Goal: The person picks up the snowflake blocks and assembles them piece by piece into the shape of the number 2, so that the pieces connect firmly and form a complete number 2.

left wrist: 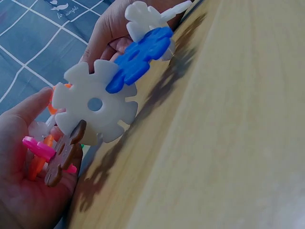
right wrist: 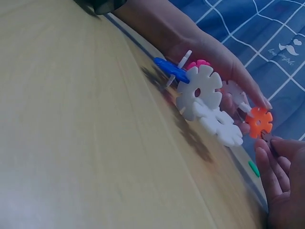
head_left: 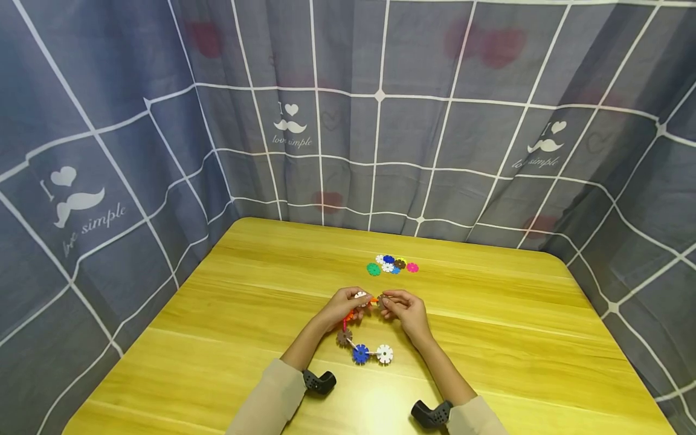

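A chain of notched plastic snowflake discs runs from the left hand (head_left: 339, 309) toward the person. The left fingers grip its upper end, around a white disc (head_left: 360, 296) and an orange disc (right wrist: 254, 117). Thumb and fingertips of the right hand (head_left: 411, 313) pinch a brown disc (right wrist: 269, 141), whose edge meets the orange disc's notched rim. Below the left hand the chain continues through pink and orange pieces, another brown disc (head_left: 344, 337), a white disc seen edge-on, a blue disc (head_left: 359, 357) and a white end disc (head_left: 388, 356). The left palm partly hides the middle pieces.
Loose discs lie on the wooden table (head_left: 489, 326) beyond the hands, among them a green disc (head_left: 373, 269), a pink disc (head_left: 412, 267) and several white, blue and brown ones. A grey checked curtain (head_left: 348, 121) surrounds the table's back and sides.
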